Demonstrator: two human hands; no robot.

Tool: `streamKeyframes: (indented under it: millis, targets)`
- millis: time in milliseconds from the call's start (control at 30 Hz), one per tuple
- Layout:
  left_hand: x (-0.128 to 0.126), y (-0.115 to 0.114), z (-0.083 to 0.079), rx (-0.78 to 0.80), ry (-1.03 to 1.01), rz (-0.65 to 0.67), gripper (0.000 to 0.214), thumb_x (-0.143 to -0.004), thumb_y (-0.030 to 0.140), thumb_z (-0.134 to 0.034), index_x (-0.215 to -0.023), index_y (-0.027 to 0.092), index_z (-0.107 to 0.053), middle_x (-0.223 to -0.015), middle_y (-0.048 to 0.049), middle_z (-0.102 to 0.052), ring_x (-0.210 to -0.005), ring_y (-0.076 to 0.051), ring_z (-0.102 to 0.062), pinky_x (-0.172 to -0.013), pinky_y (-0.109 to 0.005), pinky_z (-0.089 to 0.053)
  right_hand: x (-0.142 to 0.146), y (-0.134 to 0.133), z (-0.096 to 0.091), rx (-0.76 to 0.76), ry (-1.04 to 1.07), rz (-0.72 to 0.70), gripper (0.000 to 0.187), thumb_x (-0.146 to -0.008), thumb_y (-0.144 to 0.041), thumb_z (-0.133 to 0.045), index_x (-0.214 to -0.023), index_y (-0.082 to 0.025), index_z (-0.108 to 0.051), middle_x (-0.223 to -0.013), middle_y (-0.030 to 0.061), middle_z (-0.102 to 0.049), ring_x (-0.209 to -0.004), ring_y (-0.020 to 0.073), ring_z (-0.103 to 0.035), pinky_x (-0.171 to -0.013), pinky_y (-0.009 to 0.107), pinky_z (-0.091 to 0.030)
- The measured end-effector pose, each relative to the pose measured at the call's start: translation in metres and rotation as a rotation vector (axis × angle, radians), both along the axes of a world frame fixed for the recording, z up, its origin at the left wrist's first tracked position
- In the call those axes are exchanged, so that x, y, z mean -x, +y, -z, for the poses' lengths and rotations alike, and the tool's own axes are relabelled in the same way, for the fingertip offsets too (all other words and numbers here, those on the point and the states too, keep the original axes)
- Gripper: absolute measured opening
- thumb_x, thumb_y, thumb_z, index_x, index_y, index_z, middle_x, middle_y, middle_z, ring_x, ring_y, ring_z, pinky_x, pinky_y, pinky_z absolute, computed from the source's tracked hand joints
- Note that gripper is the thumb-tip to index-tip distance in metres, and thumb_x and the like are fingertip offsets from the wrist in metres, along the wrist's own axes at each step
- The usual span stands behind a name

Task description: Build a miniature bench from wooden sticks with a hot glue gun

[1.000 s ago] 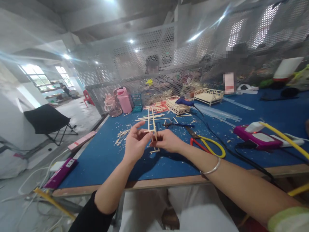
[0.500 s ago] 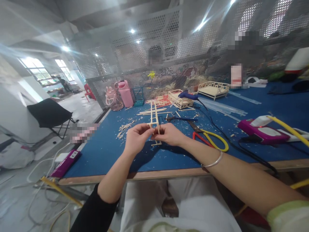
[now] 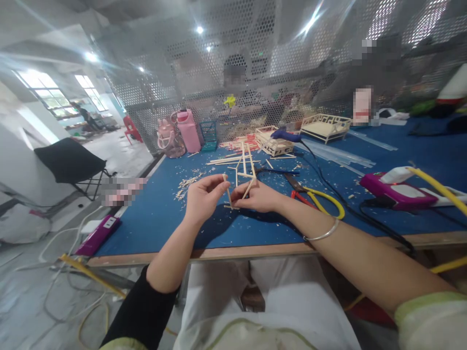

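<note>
My left hand (image 3: 205,194) pinches a short thin wooden stick (image 3: 227,189) between thumb and fingertips, holding it nearly upright just above the table. My right hand (image 3: 260,195) is closed on a light frame of wooden sticks (image 3: 251,163), which tilts up and away over the blue table. Its fingers hide the near part of the frame, and I cannot tell whether the left stick touches it. Cutters with one red and one yellow handle (image 3: 326,203) lie right of my right hand. Behind them are blue-handled pliers (image 3: 279,171).
A blue-purple glue gun (image 3: 286,135) rests by a small stick-built tray (image 3: 270,141); another tray (image 3: 326,127) stands farther right. Loose sticks (image 3: 229,159) and wood scraps (image 3: 188,183) lie around. Pink bottles (image 3: 188,131) stand at back left. A purple power strip (image 3: 397,193) and cords occupy the right.
My hands have drawn slightly apart. The stick frame has turned and tilted to the right with my right hand, while my left hand now holds a separate-looking short stick.
</note>
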State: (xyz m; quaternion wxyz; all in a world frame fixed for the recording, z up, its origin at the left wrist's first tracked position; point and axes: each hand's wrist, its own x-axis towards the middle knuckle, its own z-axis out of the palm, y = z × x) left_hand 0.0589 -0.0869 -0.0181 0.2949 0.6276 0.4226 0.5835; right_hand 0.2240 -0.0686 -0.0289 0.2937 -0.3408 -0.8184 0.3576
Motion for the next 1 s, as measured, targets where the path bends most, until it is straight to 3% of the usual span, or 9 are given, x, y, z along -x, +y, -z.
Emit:
streamKeyframes:
  millis: [200, 333, 633, 867, 1000]
  targets:
    - [0.007, -0.002, -0.004, -0.090, -0.026, -0.097, 0.024, -0.061, 0.032, -0.075, -0.080, 0.016, -0.074, -0.075, -0.0043, -0.074, -0.062, -0.014, -0.065, -0.060, -0.025, -0.054, -0.007, 0.004, -0.004, 0.005, -0.090, -0.012, 0.019, -0.066, -0.030, -0.065, -0.074, -0.013, -0.069, -0.061, -0.0005, -0.061, -0.057, 0.0110, -0.051, -0.055, 0.023, -0.039]
    - [0.011, -0.006, -0.005, -0.106, 0.002, -0.084, 0.021, -0.062, 0.032, -0.074, -0.077, 0.016, -0.074, -0.071, -0.0045, -0.074, -0.057, -0.014, -0.064, -0.054, -0.024, -0.053, -0.010, 0.006, -0.005, 0.074, -0.155, 0.031, 0.026, -0.064, -0.034, -0.068, -0.079, -0.013, -0.069, -0.054, -0.0033, -0.055, -0.052, 0.0097, -0.047, -0.049, 0.022, -0.035]
    - [0.003, -0.010, 0.001, -0.161, 0.163, 0.001, 0.011, -0.065, 0.027, -0.070, -0.072, 0.019, -0.074, -0.073, -0.0047, -0.075, -0.060, -0.015, -0.066, -0.056, -0.023, -0.052, 0.001, 0.005, -0.003, 0.049, -0.140, 0.088, 0.015, -0.066, -0.027, -0.069, -0.074, -0.014, -0.067, -0.050, -0.0072, -0.048, -0.049, 0.0074, -0.041, -0.048, 0.020, -0.032]
    - [-0.001, -0.009, 0.007, -0.111, 0.112, -0.039, 0.016, -0.065, 0.029, -0.070, -0.075, 0.018, -0.074, -0.075, -0.0052, -0.075, -0.065, -0.017, -0.069, -0.063, -0.027, -0.055, 0.000, 0.003, -0.008, 0.027, -0.173, 0.067, 0.016, -0.063, -0.022, -0.072, -0.076, -0.014, -0.068, -0.053, -0.0071, -0.049, -0.052, 0.0079, -0.045, -0.051, 0.020, -0.033]
    - [-0.003, -0.009, 0.008, -0.082, 0.074, -0.060, 0.019, -0.066, 0.032, -0.070, -0.076, 0.017, -0.073, -0.072, -0.0039, -0.074, -0.058, -0.015, -0.066, -0.057, -0.025, -0.055, -0.003, 0.000, -0.009, 0.068, -0.207, 0.000, 0.017, -0.061, -0.009, -0.065, -0.077, -0.014, -0.068, -0.054, -0.0067, -0.053, -0.052, 0.0083, -0.048, -0.051, 0.019, -0.036]
